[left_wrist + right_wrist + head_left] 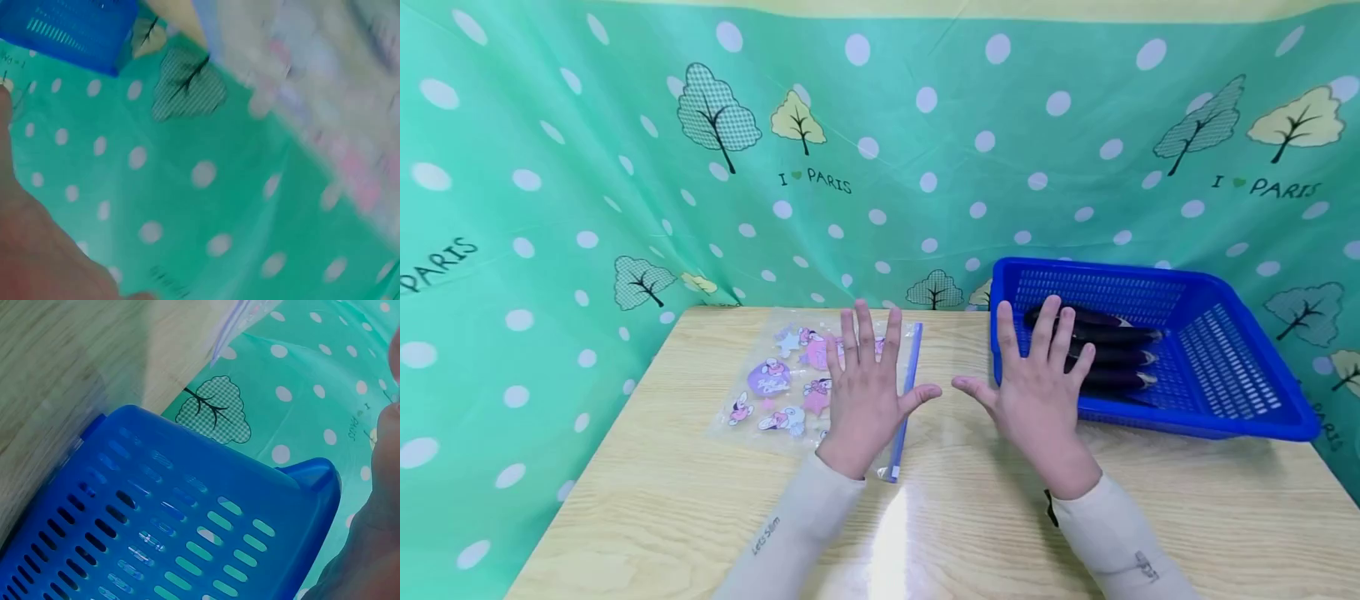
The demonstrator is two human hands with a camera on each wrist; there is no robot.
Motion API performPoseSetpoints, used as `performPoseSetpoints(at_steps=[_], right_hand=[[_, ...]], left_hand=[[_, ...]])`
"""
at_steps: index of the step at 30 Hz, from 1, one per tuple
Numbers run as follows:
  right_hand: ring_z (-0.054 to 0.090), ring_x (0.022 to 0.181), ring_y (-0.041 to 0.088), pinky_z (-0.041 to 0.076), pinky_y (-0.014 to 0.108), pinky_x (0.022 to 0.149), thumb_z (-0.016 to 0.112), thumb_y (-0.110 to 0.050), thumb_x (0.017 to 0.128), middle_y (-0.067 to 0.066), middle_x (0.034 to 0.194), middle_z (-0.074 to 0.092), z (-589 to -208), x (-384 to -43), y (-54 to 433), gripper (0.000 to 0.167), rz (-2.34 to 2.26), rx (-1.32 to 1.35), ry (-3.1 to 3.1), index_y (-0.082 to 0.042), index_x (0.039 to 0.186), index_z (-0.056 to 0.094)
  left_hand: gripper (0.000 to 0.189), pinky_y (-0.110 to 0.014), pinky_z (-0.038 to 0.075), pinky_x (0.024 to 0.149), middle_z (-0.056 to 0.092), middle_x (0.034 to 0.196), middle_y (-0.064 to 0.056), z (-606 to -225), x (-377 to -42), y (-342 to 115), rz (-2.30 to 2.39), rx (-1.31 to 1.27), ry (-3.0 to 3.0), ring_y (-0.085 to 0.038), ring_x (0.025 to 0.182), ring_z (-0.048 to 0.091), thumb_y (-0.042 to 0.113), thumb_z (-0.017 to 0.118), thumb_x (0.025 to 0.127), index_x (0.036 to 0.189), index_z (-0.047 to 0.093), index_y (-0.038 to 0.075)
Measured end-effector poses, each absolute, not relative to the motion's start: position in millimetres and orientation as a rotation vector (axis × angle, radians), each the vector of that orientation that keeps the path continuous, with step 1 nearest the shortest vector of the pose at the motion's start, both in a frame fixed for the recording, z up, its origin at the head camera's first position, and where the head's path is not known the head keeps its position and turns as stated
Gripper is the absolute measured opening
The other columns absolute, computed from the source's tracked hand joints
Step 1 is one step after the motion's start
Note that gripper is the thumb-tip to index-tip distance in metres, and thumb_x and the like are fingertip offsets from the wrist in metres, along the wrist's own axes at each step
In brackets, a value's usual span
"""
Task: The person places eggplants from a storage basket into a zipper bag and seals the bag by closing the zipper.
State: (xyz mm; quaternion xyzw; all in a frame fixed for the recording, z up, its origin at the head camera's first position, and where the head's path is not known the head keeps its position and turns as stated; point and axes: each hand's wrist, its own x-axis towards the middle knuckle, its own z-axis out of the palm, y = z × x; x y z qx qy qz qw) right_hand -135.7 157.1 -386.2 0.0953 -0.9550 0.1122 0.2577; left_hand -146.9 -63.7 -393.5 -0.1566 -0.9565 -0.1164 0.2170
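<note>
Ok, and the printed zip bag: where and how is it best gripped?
Probably pinch the blue zip strip of the zip bag, coming from the right: the bag looks flat on the table, the strip forms its right edge, and bare tabletop separates that edge from the blue basket, leaving room for fingers.

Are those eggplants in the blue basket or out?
In: the eggplants lie inside the blue basket, its walls around them.
</note>
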Motion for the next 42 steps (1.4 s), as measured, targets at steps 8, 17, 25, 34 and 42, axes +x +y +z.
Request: performPoseSetpoints(at_steps=[8, 17, 25, 34, 42], right_hand=[[-0.026, 0.146, 0.038, 0.001, 0.078, 0.107, 0.066, -0.063, 0.088, 0.017, 0.16, -0.033, -374.3, -131.8, 159.9, 0.114, 0.472, 0.219, -2.731, -0.022, 0.163, -0.009], [-0.025, 0.146, 0.038, -0.002, 0.077, 0.107, 0.056, -0.064, 0.095, 0.021, 0.16, -0.028, -365.7, -131.8, 160.3, 0.103, 0.604, 0.208, -2.795, -0.02, 0.162, -0.008], [-0.022, 0.147, 0.041, -0.003, 0.077, 0.107, 0.056, -0.061, 0.096, 0.022, 0.161, -0.025, -366.3, -131.3, 161.9, 0.1, 0.65, 0.223, -2.805, -0.021, 0.163, -0.007], [-0.021, 0.147, 0.042, -0.001, 0.078, 0.106, 0.049, -0.068, 0.096, 0.023, 0.161, -0.023, -363.4, -131.2, 166.9, 0.099, 0.637, 0.216, -2.846, -0.022, 0.162, -0.007], [-0.019, 0.147, 0.043, 0.0, 0.079, 0.106, 0.048, -0.07, 0.096, 0.026, 0.161, -0.021, -361.6, -130.8, 167.8, 0.098, 0.621, 0.208, -2.886, -0.018, 0.163, 0.0]], left_hand=[[0.127, -0.07, 0.014, 0.112, -0.031, 0.16, -0.014, -423.1, -156.4, -65.8, -0.943, -0.369, -3.1, -0.039, 0.149, -0.017, 0.066, 0.071, 0.083, 0.16, -0.019, 0.019], [0.11, -0.056, 0.003, 0.119, -0.01, 0.165, -0.019, -427.4, -151.9, -75.8, -0.723, -0.443, -3.512, -0.036, 0.15, -0.01, 0.054, 0.068, 0.092, 0.161, -0.001, 0.004], [0.082, -0.055, 0.007, 0.12, -0.007, 0.165, -0.019, -425.5, -157.3, -88.9, -0.691, -0.602, -3.523, -0.035, 0.151, -0.008, 0.047, 0.053, 0.103, 0.163, 0.009, 0.011], [0.063, -0.057, 0.008, 0.119, 0.0, 0.165, -0.023, -424.3, -160.9, -92.7, -0.674, -0.701, -3.454, -0.039, 0.151, -0.005, 0.031, 0.051, 0.106, 0.161, 0.025, 0.014], [0.053, -0.067, 0.033, 0.106, 0.04, 0.151, -0.026, -410.0, -146.8, -85.3, -0.337, -0.546, -3.374, -0.043, 0.14, 0.035, 0.017, 0.07, 0.091, 0.139, 0.053, 0.003]])
